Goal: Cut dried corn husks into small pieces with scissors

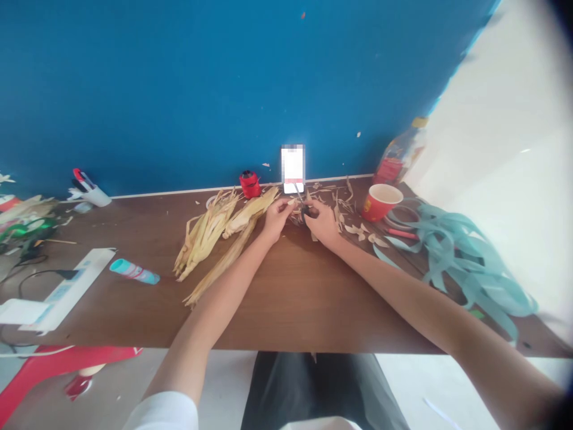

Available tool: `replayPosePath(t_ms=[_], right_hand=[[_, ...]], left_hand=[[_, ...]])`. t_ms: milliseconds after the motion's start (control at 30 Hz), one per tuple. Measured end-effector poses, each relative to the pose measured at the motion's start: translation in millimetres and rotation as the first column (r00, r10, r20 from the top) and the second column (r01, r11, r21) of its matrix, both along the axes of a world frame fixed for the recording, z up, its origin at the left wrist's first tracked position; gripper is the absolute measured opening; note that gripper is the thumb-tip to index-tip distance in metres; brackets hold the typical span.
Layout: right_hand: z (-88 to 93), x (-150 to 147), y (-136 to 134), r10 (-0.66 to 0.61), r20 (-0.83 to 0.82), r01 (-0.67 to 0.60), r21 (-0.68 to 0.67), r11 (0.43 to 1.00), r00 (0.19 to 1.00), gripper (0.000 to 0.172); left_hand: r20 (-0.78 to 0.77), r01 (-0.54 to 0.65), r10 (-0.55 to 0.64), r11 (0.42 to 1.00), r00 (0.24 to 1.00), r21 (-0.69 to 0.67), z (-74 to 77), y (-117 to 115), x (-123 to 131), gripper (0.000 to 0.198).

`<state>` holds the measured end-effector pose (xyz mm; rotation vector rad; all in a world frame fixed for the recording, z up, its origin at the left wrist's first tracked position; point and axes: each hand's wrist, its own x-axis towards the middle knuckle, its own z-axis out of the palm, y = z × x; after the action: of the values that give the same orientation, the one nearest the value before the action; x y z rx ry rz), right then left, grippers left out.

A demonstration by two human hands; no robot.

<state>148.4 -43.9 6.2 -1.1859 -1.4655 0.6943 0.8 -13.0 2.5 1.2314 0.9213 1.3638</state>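
My right hand (pixel 321 220) is closed round the dark handles of a pair of scissors (pixel 305 212), whose blades point away toward the wall. Beside it, my left hand (pixel 277 218) pinches a small pale piece of dried husk (pixel 292 203) close to the blades. Dried corn husks (pixel 208 230) lie in bundles to the left of my left hand. Husk scraps (pixel 356 230) are strewn to the right and behind my hands. A phone (pixel 293 167) with a bright, blurred screen leans on the wall just beyond the scissors.
On the right stand a red paper cup (pixel 373 209), a bottle (pixel 398 155) and a heap of teal ribbon (pixel 465 251). A red roll (pixel 249 184) sits by the wall. Leftward are a blue tube (pixel 134 271), a power strip (pixel 74 289) and a pen holder (pixel 96 196).
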Motion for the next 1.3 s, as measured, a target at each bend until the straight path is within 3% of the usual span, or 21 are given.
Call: replayPosePath(t_ms=[133, 267, 367, 567, 900, 1300], right_hand=[[1.6, -1.5, -3.1, 0.007, 0.101, -0.009, 0.021, 1.0, 0.995, 0.038], [5.6, -3.6, -9.4, -0.044, 0.307, 0.038, 0.025, 0.999, 0.951, 0.037], [7.9, -4.4, -11.2, -0.068, 0.365, 0.063, 0.027, 0.998, 0.928, 0.037], [6.1, -3.0, -8.2, -0.039, 0.35, 0.027, 0.038, 0.999, 0.936, 0.034], [2.9, -1.8, -4.7, 0.06, 0.247, -0.067, 0.02, 0.998, 0.967, 0.033], [0.1, 0.3, -3.7, 0.049, 0.249, -0.048, -0.01, 0.999, 0.967, 0.031]], left_hand=[[0.108, -0.079, 0.085, 0.995, 0.991, -0.063, -0.4, 3.8, -3.6, 0.035], [0.202, -0.09, 0.107, 0.992, 0.973, -0.091, -0.5, 6.7, -6.1, 0.031], [0.21, -0.096, 0.116, 0.99, 0.971, -0.103, 1.4, 5.8, -5.3, 0.027], [0.143, -0.086, 0.101, 0.991, 0.985, -0.107, 2.7, 3.9, -2.5, 0.022], [0.118, -0.058, 0.069, 0.994, 0.991, -0.094, 1.3, 4.7, -3.5, 0.03], [0.147, -0.1, 0.111, 0.992, 0.983, -0.079, -1.4, 7.0, -5.1, 0.031]])
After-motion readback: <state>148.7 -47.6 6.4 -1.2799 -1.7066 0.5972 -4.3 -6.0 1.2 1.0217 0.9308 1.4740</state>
